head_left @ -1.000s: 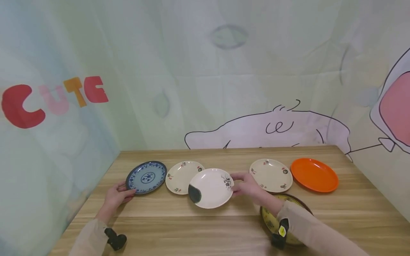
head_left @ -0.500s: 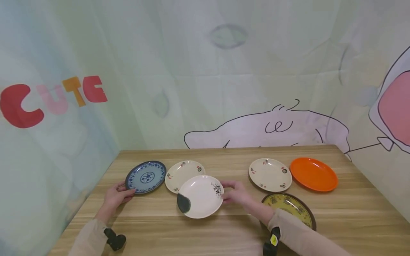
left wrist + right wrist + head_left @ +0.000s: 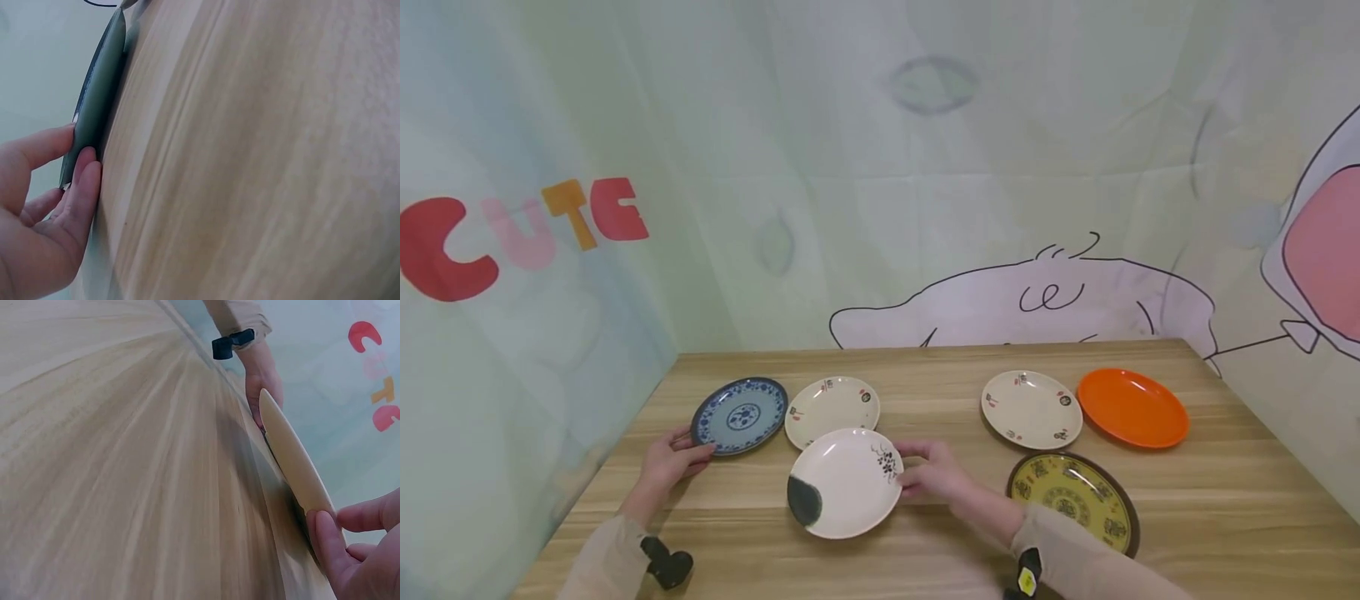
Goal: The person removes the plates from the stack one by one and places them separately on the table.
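In the head view my right hand (image 3: 934,471) pinches the right rim of a white plate (image 3: 850,487) with a dark patch and a black floral sprig. The right wrist view shows that plate (image 3: 290,450) edge-on, raised over the table with its shadow below, thumb and fingers on its rim. My left hand (image 3: 670,461) holds the lower left rim of a blue-and-white patterned plate (image 3: 741,417). In the left wrist view, the blue plate (image 3: 103,87) sits between the thumb and fingers, close to the tabletop. A cream plate (image 3: 831,408) is partly hidden behind the white one.
Another cream plate (image 3: 1032,410) and an orange plate (image 3: 1132,408) lie at the back right. In front of them is a yellow plate with a dark rim (image 3: 1075,492), partly covered by my right sleeve. A printed curtain (image 3: 760,250) hangs behind the wooden table (image 3: 737,542).
My right hand has carried the white plate left and toward me, uncovering more of the cream plate behind it and of the yellow plate. The left hand stays at the blue plate.
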The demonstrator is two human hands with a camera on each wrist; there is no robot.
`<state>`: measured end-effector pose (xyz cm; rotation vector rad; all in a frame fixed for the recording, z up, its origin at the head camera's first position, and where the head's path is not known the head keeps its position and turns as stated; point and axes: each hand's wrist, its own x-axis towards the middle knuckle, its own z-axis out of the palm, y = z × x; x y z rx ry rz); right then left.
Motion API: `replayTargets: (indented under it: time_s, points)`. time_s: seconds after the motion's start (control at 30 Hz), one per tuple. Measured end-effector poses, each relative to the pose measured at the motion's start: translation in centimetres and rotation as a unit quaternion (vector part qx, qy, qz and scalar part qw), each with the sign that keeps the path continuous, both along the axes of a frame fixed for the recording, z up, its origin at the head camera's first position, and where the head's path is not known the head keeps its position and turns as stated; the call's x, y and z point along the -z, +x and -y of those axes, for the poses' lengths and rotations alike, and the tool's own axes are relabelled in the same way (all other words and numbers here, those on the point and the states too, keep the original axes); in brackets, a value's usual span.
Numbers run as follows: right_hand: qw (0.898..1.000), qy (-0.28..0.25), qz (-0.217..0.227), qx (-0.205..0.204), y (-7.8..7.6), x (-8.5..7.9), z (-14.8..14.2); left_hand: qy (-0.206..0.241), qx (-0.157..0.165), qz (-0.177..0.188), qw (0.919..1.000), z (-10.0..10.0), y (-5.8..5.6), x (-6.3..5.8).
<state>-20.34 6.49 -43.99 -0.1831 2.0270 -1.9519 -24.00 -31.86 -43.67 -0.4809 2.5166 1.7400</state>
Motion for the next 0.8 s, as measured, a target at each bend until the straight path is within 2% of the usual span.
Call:
replayTargets:
  time_s: [0.17,0.8]
  points:
    - [1.0,-0.005,0.014,-0.006,0.5,0.0,0.8,-0.008,0.0,0.002,1.0,0.0,0.0,-0.1]
    - [1.0,-0.007,0.002,-0.03,1.7,0.9,2.6,0.003,0.0,0.002,1.0,-0.1,0.1,-0.1]
